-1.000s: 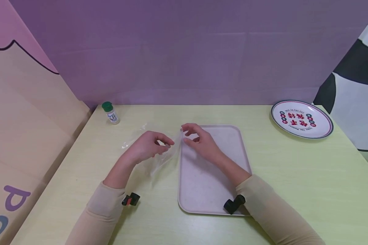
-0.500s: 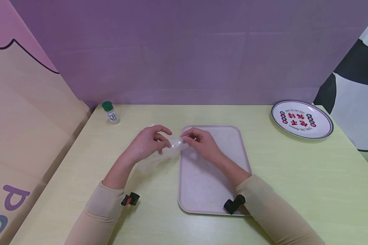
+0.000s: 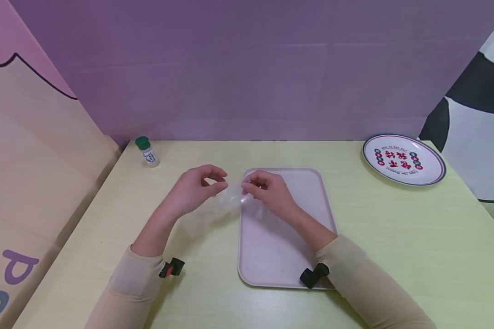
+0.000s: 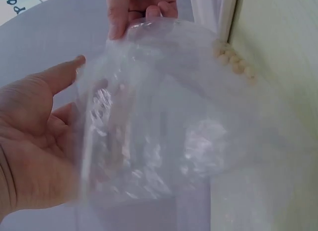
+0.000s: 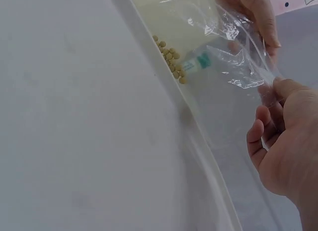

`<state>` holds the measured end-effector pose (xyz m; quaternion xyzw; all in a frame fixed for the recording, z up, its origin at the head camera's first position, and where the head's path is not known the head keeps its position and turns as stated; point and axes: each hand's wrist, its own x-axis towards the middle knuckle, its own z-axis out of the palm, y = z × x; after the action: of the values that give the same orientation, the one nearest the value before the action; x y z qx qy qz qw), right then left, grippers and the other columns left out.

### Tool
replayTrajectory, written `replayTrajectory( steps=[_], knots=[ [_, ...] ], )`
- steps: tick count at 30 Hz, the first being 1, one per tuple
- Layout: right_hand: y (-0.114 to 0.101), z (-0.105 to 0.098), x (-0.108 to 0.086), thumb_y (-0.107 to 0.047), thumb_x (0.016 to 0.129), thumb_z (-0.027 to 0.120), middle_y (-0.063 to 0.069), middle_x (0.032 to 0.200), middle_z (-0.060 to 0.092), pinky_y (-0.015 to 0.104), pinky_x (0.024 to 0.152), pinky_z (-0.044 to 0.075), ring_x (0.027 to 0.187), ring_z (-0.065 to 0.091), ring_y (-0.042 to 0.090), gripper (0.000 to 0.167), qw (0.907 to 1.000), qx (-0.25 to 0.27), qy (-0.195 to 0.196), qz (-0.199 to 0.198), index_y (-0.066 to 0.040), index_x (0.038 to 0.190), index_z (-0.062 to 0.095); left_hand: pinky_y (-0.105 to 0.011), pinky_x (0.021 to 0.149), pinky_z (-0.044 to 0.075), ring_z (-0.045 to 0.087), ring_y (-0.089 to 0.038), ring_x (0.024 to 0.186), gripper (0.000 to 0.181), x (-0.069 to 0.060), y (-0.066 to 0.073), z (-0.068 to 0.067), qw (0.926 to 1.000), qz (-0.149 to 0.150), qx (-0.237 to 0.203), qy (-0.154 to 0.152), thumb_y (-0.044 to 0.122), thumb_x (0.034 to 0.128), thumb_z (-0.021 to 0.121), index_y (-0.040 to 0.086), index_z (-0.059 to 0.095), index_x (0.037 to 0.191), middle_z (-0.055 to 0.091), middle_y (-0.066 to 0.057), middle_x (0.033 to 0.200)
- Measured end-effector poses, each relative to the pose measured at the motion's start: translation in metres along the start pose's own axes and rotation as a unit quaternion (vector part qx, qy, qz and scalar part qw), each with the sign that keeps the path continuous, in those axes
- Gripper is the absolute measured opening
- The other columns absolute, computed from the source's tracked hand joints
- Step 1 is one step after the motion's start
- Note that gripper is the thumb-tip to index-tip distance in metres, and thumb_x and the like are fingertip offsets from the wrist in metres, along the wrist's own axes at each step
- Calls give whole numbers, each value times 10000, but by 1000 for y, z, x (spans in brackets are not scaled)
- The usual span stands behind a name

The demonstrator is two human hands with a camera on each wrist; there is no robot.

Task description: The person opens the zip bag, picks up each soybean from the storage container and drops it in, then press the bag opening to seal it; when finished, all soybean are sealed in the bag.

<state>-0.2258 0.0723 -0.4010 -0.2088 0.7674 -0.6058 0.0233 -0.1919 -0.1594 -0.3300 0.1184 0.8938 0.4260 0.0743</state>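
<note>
A clear plastic bag (image 3: 232, 199) hangs between the two hands, left of the tray's far corner. With thumb and fingers my right hand (image 3: 269, 191) pinches its edge, as the right wrist view also shows. My left hand (image 3: 194, 188) is at the opposite side of the bag (image 4: 164, 121); its thumb and fingers stand apart at the film, and part of the hand shows through it. Low in the bag lie several small round tan balls (image 5: 171, 59), perhaps beans; their kind is unclear. The head view does not show them.
Under the right forearm lies a pale tray (image 3: 286, 256) on the light wooden table (image 3: 395, 256). A small green-capped bottle (image 3: 148, 153) stands at the back left. At the back right is an oval white plate (image 3: 403, 160) with red writing. A purple wall rises behind.
The right fingers have come together on the bag's edge, and the bag has been drawn over toward the tray. The left hand has shifted slightly left, its fingers nearer the thumb.
</note>
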Motion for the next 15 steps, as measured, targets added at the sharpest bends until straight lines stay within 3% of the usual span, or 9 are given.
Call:
replayTrajectory(
  steps=[7, 15],
  knots=[
    [-12, 4, -6, -166, 954, 729, 36, 848, 729, 250, 610, 458, 712, 565, 226, 104, 9998, -41, 17, -206, -64, 976, 740, -353, 761, 559, 601, -242, 1006, 367, -5, 11, 5, 9994, 84, 297, -143, 305, 940, 743, 157, 668, 1267, 681, -27, 1159],
    [-23, 12, -12, -175, 962, 721, 3, 830, 719, 247, 577, 393, 656, 498, 219, 96, 9979, -275, -112, -579, -87, 931, 737, -337, 686, 542, 620, -198, 860, 162, -7, 13, 8, 9980, 209, 582, -147, 270, 957, 718, 153, 764, 1061, 705, 27, 1017]
  ],
)
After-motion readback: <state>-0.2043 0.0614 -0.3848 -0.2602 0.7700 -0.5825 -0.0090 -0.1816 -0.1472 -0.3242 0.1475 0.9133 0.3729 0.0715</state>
